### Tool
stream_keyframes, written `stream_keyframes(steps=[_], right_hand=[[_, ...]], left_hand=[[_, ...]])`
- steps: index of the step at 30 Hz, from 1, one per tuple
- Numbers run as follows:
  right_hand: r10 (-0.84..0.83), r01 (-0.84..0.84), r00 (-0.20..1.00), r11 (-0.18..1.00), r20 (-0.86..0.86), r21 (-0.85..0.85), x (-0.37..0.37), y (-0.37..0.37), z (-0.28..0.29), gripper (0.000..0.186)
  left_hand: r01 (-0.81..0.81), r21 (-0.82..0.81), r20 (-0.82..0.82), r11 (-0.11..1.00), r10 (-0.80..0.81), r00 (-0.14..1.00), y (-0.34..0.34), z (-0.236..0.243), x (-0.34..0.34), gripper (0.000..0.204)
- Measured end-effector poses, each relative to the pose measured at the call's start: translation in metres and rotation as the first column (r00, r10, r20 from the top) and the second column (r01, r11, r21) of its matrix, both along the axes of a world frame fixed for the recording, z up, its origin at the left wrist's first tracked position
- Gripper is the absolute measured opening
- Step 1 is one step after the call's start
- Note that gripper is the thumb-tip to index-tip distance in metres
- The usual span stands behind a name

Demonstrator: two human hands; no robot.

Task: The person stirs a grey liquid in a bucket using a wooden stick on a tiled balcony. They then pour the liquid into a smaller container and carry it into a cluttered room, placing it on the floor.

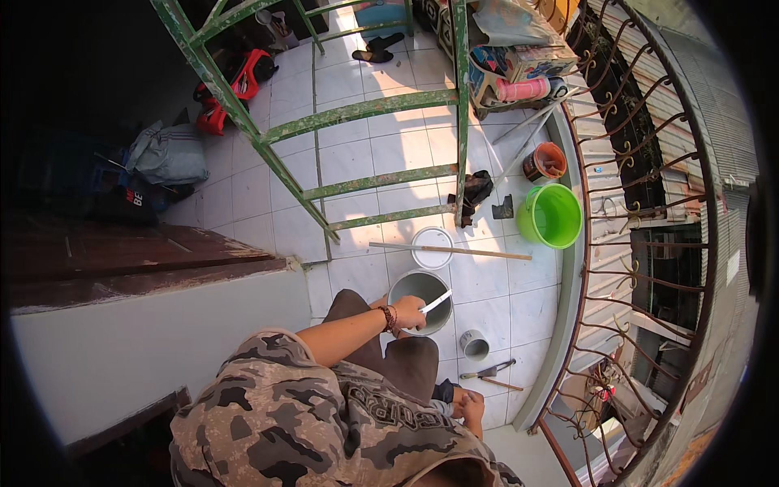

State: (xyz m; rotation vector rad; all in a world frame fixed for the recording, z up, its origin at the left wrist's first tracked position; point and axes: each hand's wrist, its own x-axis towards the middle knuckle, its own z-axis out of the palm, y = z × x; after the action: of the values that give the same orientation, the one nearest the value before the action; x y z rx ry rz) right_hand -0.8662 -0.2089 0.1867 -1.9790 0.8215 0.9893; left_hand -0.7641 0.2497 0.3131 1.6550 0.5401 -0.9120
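Note:
My left hand (408,312), with a beaded bracelet at the wrist, is closed around a flat white stick (436,301). The hand is over the near part of a round grey bucket (394,294), and the stick slants up to the right across its opening. How deep the bucket's contents are, I cannot tell. My right hand (471,407) is low by my right leg with its fingers curled in; whatever they may hold is hidden. Beyond the bucket is a round white lid or tub (432,238), with a long thin stick (487,254) lying across it.
A paint-spotted green ladder (365,118) stands ahead. To the right are a green bucket (529,217), an orange-rimmed pail (531,169), a small grey can (466,347) and a handled tool (485,371). A curled iron railing (645,243) borders the right; a low wall (162,325) the left.

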Motion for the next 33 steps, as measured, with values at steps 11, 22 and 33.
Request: stream_keyframes(steps=[11, 22, 33], right_hand=[[0.357, -0.418, 0.905, 0.850, 0.232, 0.320, 0.127, 0.253, 0.132, 0.048], [0.603, -0.707, 0.704, 0.545, 0.376, 0.451, 0.065, 0.552, 0.199, 0.043], [0.638, -0.814, 0.538, 0.224, 0.551, 0.536, 0.062, 0.759, 0.257, 0.035]], left_hand=[[-0.811, -0.176, 0.079, 0.557, 0.830, 0.553, 0.185, 0.139, -0.167, 0.019], [-0.943, -0.258, 0.121, 0.211, 0.975, 0.185, 0.349, 0.247, -0.267, 0.028], [-0.983, -0.181, 0.250, -0.032, 0.965, -0.077, 0.514, 0.306, -0.277, 0.030]])
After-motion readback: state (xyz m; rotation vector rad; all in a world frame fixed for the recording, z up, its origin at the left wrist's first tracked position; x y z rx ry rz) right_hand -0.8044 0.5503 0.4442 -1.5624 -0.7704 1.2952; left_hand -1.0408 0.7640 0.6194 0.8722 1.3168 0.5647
